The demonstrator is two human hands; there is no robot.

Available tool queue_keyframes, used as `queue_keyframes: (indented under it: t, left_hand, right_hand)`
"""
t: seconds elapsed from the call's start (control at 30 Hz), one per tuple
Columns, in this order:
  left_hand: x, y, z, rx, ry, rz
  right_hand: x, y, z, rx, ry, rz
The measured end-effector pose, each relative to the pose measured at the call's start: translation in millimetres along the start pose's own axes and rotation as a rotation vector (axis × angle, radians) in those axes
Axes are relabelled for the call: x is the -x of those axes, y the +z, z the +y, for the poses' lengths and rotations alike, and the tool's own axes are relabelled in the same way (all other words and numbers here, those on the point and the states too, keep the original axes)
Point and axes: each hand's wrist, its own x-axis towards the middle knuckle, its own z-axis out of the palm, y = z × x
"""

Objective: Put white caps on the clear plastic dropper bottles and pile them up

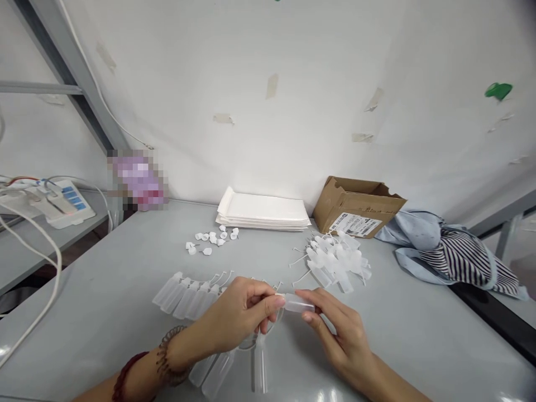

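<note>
At the near edge, both forearms run out of view; the left one wears a dark red bracelet [129, 375] and a brown coiled band [167, 355]. Below the left wrist lie two translucent plastic bottles [218, 375], their upper ends hidden by the arm. A single bottle [260, 368] stretches from under the left hand [247, 306] toward the near edge; whether it rests on the table [402, 335] or hangs is hard to tell.

The held bottle [299, 303] is just above the table's middle, on its side between the hands. It is slim, frosted and see-through, with a flat end to the right. The left hand's thumb and curled fingers are closed on its neck end, covering it, so any cap there cannot be made out. The right hand [341, 330] has thumb and fingers slightly parted around the flat end, lightly gripping it.

Beyond the left forearm, a slanting row of bottles [178, 296] with thin straps is partly covered. Farther right, a jumbled pile of bottles [337, 259] overlaps too much to count. Small white caps [213, 239] lie scattered farther left. At the back are stacked white mailers [266, 209] and a cardboard box [355, 206], its label too small to read.
</note>
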Motion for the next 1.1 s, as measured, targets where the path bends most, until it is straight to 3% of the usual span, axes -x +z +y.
queue_keyframes:
  t: [0.2,0.4,0.5,0.67,0.83,0.97,1.1]
  left_hand:
    - [0.6,-1.6,-1.5,-0.318,0.295,0.105]
    - [-1.7,-0.6,-6.8,-0.370,0.398,0.162]
    - [-2.7,-1.3,-5.6,-0.385,0.439,0.225]
    - [-4.6,-29.7,-1.8,-0.520,0.256,0.419]
    - [-1.9,-85.3,-8.5,-0.990,0.066,0.597]
    - [0.5,-110.5,-20.2,-1.186,-0.068,0.515]
    - [-2.1,-112.9,-30.4,-1.258,-0.154,0.368]
  right_hand:
    - [-5.0,-4.6,-4.0,-0.137,0.272,-0.084]
    - [-13.4,-6.8,0.1,-0.436,0.623,-0.183]
    - [-17.2,-7.1,4.5,-0.579,0.722,-0.215]
    - [-21.5,-12.8,13.1,-0.635,0.765,-0.126]
    - [-27.2,-29.1,21.6,-0.432,0.708,0.144]
    - [-29.8,-39.4,29.0,-0.144,0.640,0.320]
    - [-28.8,-43.3,39.5,0.114,0.564,0.379]
